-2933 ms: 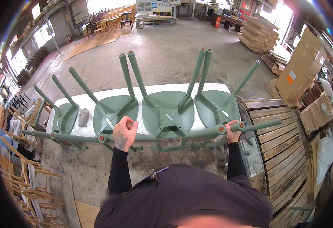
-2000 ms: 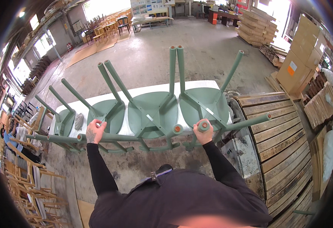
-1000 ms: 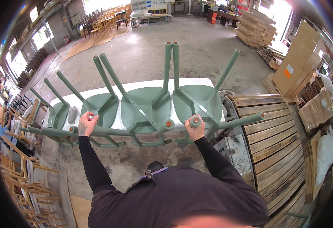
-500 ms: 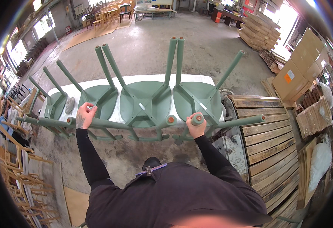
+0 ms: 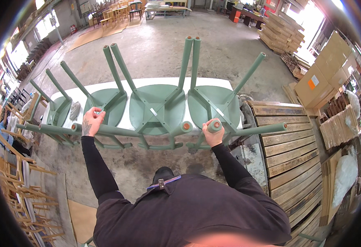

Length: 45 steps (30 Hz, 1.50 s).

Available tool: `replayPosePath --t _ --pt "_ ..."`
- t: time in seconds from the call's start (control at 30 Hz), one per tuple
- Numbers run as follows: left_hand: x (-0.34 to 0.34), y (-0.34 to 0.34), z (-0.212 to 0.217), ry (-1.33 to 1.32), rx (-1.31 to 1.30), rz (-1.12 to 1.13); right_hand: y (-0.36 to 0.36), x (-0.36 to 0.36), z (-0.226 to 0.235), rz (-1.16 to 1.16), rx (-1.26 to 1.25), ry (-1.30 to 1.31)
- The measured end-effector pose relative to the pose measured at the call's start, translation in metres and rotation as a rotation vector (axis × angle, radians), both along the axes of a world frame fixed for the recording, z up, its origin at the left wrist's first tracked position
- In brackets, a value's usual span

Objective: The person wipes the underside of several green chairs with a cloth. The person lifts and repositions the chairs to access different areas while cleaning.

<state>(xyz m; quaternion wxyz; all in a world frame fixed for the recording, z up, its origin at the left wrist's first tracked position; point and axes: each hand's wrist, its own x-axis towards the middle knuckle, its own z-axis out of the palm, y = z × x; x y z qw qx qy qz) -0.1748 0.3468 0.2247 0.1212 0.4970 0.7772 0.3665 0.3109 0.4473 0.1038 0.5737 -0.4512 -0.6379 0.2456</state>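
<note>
Several green wooden chairs (image 5: 157,107) lie upside down in a row on a white-topped table (image 5: 129,91), legs pointing up. My right hand (image 5: 211,133) is wrapped round a near chair leg (image 5: 215,124) of the rightmost chair, just below its tip. Over the second chair from the left (image 5: 109,110), my left hand (image 5: 92,122) has thumb and forefinger pinched together. Whatever they hold, if anything, is too small to make out. Pale labels (image 5: 154,112) show on the crossed braces under the two right-hand seats. A crumpled grey cloth or bag (image 5: 75,111) lies between the two left-hand chairs.
Right of the table runs a slatted wooden platform (image 5: 289,142). Beyond it stand large cardboard sheets (image 5: 324,70) and stacked boards (image 5: 280,35). Bare wooden chairs (image 5: 30,193) are piled at my left. More chairs (image 5: 116,14) stand at the far back.
The view has shifted slightly, so the chairs sit a little higher in it. Both hands keep nearly the same places, the right one still round the leg.
</note>
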Motion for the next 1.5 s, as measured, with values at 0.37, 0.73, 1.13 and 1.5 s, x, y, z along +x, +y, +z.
replayPosePath --t 0.37,0.73,1.13,1.5 --pt "-0.011 -0.001 -0.005 -0.054 0.009 -0.036 0.001 -0.006 0.0 -0.011 -0.028 0.042" --pt "-0.004 0.002 0.0 -0.032 0.013 -0.033 -0.001 -0.004 0.003 -0.017 -0.034 0.04" --pt "-0.003 0.003 -0.002 -0.043 0.01 -0.021 0.001 -0.003 0.0 -0.029 -0.009 0.007" --pt "-0.003 0.006 0.002 -0.065 0.025 -0.052 0.005 -0.002 -0.002 -0.057 0.01 0.01"
